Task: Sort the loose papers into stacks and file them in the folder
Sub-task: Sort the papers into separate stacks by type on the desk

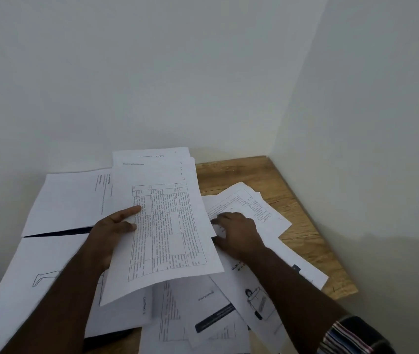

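The left hand (112, 231) is holding a sheaf (163, 215) of printed sheets off the table, thumb lying across the front page and fingers hidden behind it. The top page is showing a ruled grid of small text, with handwritten numbers stepping down near its upper right corner where the sheets behind are fanning out. The sheaf is tilting toward the camera, its lower edge hanging over the papers below.

The right hand (239, 232) is resting palm down on a loose sheet (249, 203) just right of the sheaf, fingers curling at that sheet's edge; whether they are pinching it I cannot tell. A striped sleeve (348, 335) is showing at the lower right corner.

More loose papers (203, 310) are lying scattered and overlapping near the front of the wooden table (292, 180), some printed with dark bars and a small drawing. On the left, two large white sheets (68, 200) are lying side by side with a dark gap between them, the nearer one bearing a line drawing of a leg. The table is sitting in a corner of pale walls (152, 72). I cannot make out the folder for certain.
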